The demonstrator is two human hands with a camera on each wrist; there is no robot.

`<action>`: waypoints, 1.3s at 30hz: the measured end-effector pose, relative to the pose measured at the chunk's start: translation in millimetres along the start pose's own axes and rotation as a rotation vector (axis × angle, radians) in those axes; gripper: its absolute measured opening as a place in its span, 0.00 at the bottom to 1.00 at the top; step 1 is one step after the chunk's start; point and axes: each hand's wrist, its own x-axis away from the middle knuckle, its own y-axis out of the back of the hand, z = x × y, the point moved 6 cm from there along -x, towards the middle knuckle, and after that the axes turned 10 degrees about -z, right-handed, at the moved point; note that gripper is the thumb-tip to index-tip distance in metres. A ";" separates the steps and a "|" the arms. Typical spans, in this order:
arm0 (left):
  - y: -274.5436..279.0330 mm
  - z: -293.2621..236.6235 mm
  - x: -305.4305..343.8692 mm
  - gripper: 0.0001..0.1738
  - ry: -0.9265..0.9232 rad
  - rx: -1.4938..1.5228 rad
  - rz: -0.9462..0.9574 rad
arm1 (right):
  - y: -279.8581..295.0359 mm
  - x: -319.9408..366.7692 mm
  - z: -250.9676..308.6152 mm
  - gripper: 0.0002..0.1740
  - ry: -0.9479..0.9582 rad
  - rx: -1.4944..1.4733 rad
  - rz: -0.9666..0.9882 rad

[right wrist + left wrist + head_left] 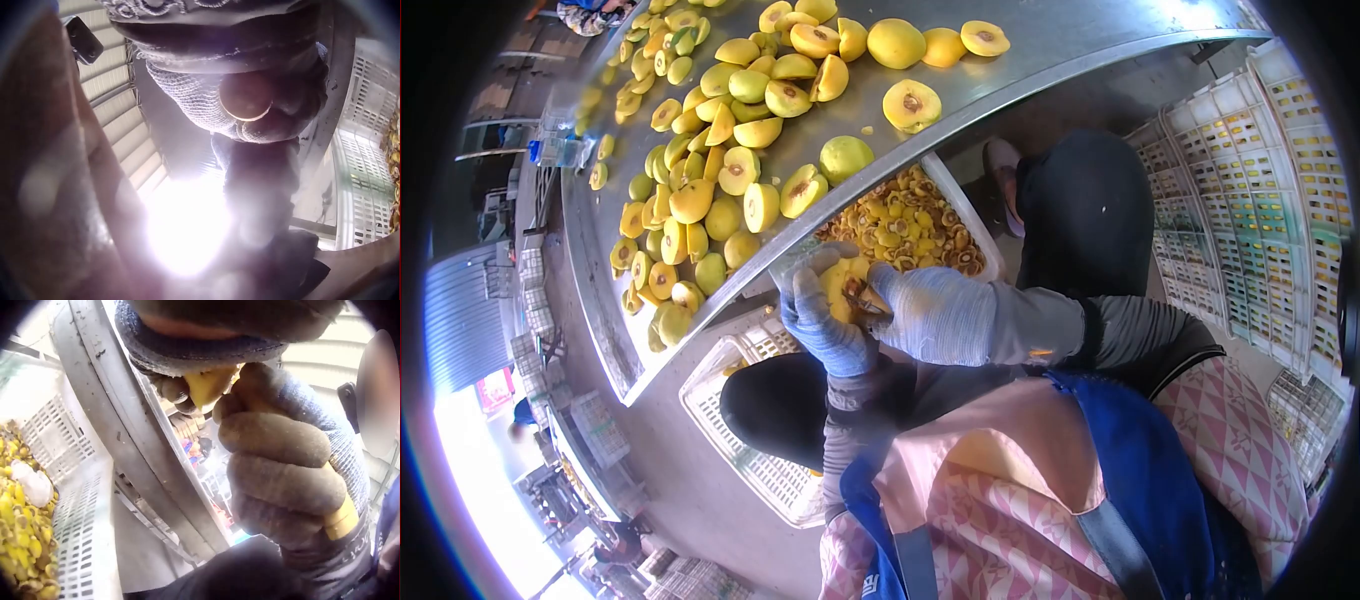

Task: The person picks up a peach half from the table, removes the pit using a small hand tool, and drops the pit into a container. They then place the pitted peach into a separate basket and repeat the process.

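Both hands wear knitted work gloves and meet over the gap in front of the metal table. My left hand (825,315) holds a yellow peach half (838,285), its cut face turned toward the right hand. In my right hand (940,312) is a pitting tool (862,302), its metal end at the peach's middle. The left wrist view shows the fingers curled round the tool's yellow handle (342,520), above a sliver of the peach half (209,386). The handle's round butt end (245,97) shows under the right hand in the right wrist view.
Many halved peaches (740,172) lie on the metal table (990,85). Below its edge stands a crate of pits and scraps (905,225). A white crate (795,500) is beside the left knee; tall stacked crates (1230,190) stand to the right.
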 end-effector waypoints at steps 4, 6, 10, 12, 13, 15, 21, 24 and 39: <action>-4.8 -0.8 -1.8 0.22 -0.122 -0.281 0.132 | 15.9 -5.9 11.8 0.25 -0.101 0.185 0.099; -4.6 4.9 -0.9 0.22 0.157 -0.011 0.112 | 13.0 -2.6 8.6 0.25 -0.085 0.152 0.090; -7.9 7.3 1.9 0.23 0.191 0.142 0.120 | 9.0 -4.0 8.4 0.25 -0.075 0.046 0.067; -9.1 5.1 3.5 0.23 0.103 0.052 0.088 | 6.8 -2.1 5.3 0.25 -0.087 0.038 0.047; -7.8 1.0 3.2 0.24 0.010 -0.037 0.052 | 6.7 -1.8 4.4 0.25 -0.094 0.028 0.029; -6.5 5.3 2.5 0.24 0.109 0.045 0.046 | 9.5 -2.4 6.3 0.25 -0.098 0.078 0.029; 1.0 11.1 -0.2 0.24 0.124 0.035 0.058 | 8.6 -2.9 6.0 0.26 -0.055 0.124 0.084; -2.8 1.8 2.4 0.25 0.019 -0.076 0.039 | 0.1 0.1 3.6 0.24 0.022 0.104 0.060; -8.8 1.8 -5.2 0.26 0.055 -0.091 0.129 | -14.8 7.2 -3.1 0.21 0.088 0.104 0.063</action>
